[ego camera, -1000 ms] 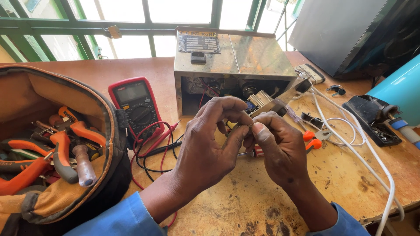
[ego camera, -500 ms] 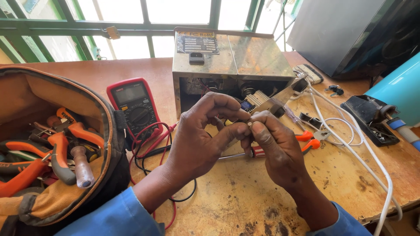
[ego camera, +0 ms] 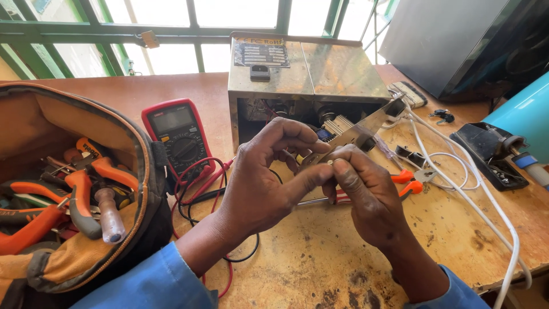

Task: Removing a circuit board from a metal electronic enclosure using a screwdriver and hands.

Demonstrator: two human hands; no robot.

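My left hand (ego camera: 266, 177) and my right hand (ego camera: 366, 194) meet over the wooden bench, fingertips pinched together on a small metal part (ego camera: 330, 162) at the near end of a long grey metal strip (ego camera: 360, 131). The strip slants up and right toward the open front of a metal box (ego camera: 303, 80), where coils and wiring show inside. A red-and-white screwdriver (ego camera: 320, 199) lies on the bench under my hands.
A red multimeter (ego camera: 178, 137) with red and black leads lies left of the box. An open tool bag (ego camera: 68, 194) with orange-handled pliers stands at the left. White cable (ego camera: 474, 194), orange-handled cutters (ego camera: 409, 180), a black part and a blue cylinder (ego camera: 523, 117) lie at the right.
Both hands have stayed together at the strip's end. My left fingers have shifted slightly around the small part. The view has tilted a little.
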